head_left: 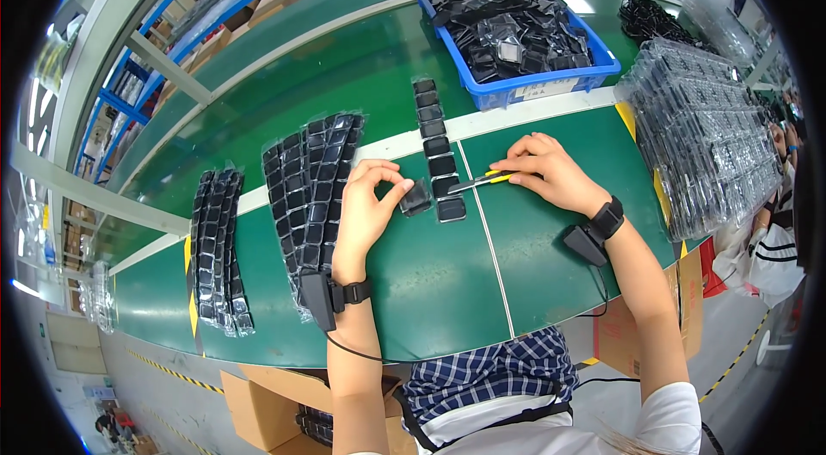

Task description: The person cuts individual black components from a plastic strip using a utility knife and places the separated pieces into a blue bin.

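Observation:
My left hand [372, 204] pinches the edge of a small square black piece in clear film [417, 199] between thumb and fingertips. Just right of it, a strip of black square pieces in clear film [436, 147] runs away from me along the table. In my right hand [555, 171] is a slim, pointed yellow-and-black tool [483, 181], perhaps tweezers. Its dark tip reaches left over the near part of the strip; whether it touches is too small to tell. Both wrists carry black strapped devices.
Fanned strips of wrapped black pieces [314, 171] lie left of my left hand, with a narrower bundle [218, 249] farther left. A blue bin [533, 89] full of black pieces stands beyond. Stacked clear plastic trays [705, 145] rise at the right. An open cardboard box [258, 412] sits below the table's edge.

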The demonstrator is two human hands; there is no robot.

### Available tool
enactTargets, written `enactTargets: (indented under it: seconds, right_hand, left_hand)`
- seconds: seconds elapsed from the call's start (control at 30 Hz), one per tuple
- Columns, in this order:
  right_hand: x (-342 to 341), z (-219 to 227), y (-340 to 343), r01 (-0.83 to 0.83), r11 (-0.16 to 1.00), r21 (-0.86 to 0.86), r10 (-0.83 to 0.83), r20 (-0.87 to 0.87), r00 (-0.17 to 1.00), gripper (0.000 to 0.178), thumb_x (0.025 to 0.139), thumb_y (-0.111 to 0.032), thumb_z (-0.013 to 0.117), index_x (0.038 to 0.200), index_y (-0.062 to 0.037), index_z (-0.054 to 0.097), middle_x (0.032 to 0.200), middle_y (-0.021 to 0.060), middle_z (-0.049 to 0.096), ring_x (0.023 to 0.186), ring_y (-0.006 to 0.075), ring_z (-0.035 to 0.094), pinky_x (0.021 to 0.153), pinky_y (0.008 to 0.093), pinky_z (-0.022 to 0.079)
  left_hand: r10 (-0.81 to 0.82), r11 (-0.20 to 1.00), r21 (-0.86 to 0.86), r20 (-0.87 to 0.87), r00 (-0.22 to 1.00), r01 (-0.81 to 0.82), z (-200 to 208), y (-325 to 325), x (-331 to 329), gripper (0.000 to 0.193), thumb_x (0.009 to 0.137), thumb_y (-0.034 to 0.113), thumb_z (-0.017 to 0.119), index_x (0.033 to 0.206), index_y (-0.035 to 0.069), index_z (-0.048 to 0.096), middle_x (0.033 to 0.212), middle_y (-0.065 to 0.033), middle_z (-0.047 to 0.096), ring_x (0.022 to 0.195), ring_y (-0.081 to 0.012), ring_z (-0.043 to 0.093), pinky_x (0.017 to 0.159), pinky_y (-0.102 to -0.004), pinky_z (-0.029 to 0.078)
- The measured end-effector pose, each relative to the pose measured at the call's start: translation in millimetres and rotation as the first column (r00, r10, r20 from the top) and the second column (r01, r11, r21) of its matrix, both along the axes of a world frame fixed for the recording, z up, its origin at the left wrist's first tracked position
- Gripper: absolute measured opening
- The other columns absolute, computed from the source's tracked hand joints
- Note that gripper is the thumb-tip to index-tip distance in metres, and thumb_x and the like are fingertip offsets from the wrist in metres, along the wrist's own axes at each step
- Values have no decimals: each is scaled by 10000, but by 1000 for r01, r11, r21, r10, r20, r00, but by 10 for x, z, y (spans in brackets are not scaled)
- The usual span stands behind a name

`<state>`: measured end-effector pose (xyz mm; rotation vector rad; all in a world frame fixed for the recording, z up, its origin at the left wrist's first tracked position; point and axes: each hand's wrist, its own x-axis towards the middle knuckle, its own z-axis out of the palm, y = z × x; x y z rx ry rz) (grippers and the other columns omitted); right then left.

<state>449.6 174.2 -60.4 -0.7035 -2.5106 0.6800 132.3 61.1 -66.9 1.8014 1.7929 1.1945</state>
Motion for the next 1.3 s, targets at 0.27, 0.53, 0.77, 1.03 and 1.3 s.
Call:
enactTargets:
  seconds: [0.27,0.53,0.77,1.03,1.3]
  right_hand:
    - [-81,-69,-39,18,996,92,-19,8,1000,350,883,-138,766,1230,-178,761,1021,19,581,987,236,539,975,382,422]
    - [-137,-131,-45,-32,984,173,29,21,999,330,895,-168,760,1223,-198,761,1035,3,576,997,211,550,1099,430,373]
    - [-144,-98,-76,-49,991,121,41,70,997,287,920,-216,738,1204,-241,766,1047,-23,589,1059,190,557,1175,470,313]
    - [-150,-84,-63,-29,991,132,15,101,995,279,930,-236,729,1205,-265,764,1061,-35,591,1120,177,547,1206,542,255]
    - [-328,-156,57,19,991,129,-28,72,997,271,930,-181,721,1189,-252,763,1115,-27,605,1181,199,550,1237,554,215]
  left_hand:
    - [-191,978,41,-230,954,206,237,-75,155,346,657,200,933,970,141,796,1296,-71,616,1263,-293,526,1088,-435,419]
    - [-274,961,-43,-299,914,275,205,-73,344,328,645,195,909,969,217,856,1398,3,618,1336,-296,442,1152,-439,331]
    - [-89,992,73,-141,986,100,-68,82,336,146,820,195,823,962,167,839,1238,33,709,1196,-231,587,1024,-402,410]
    - [-18,999,42,-49,999,21,-147,212,374,144,787,236,857,893,144,823,1078,13,760,1096,-221,654,958,-379,465]
    - [-4,999,-41,-7,1000,3,-135,243,385,156,770,200,878,887,111,822,1077,-39,753,1101,-246,643,985,-383,474]
